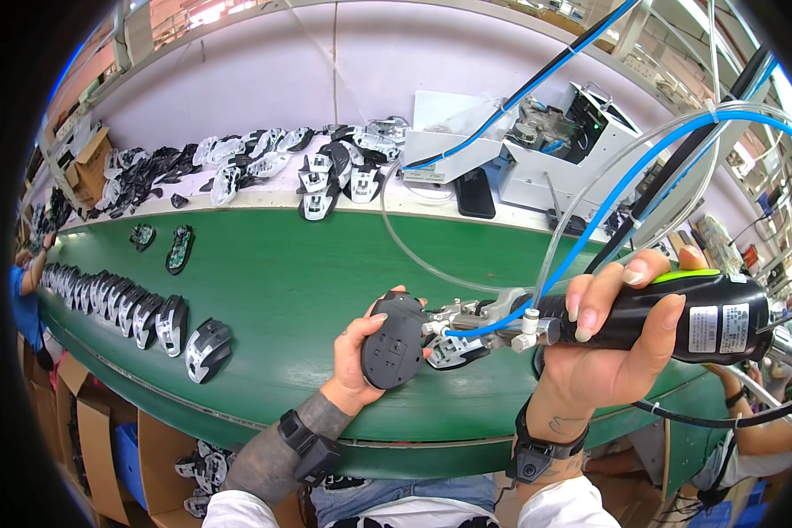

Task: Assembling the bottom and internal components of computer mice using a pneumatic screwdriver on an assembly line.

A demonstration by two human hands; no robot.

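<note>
My left hand [349,359] is closed round the edge of a black computer mouse [393,345], tilted so its underside faces me. In my right hand [620,330] lies a black power screwdriver [726,304], held almost level. Its metal nose, with a blue air hose [581,251] attached, points left and ends at the mouse's right edge; whether the tip touches is hidden. Beneath the nose a grey-and-black mouse shell [454,353] rests on the green conveyor belt [308,264]. To the left stands a curved row of mouse shells, the closest being a grey-and-black shell [209,350].
Two green circuit boards, one upright board [179,249] and one smaller board [142,236], lie on the belt. A white ledge behind bears loose mouse shells [317,180], a dark phone [475,193] and a white screw feeder [568,158]. Co-workers show at both sides; cardboard boxes [106,458] stand below.
</note>
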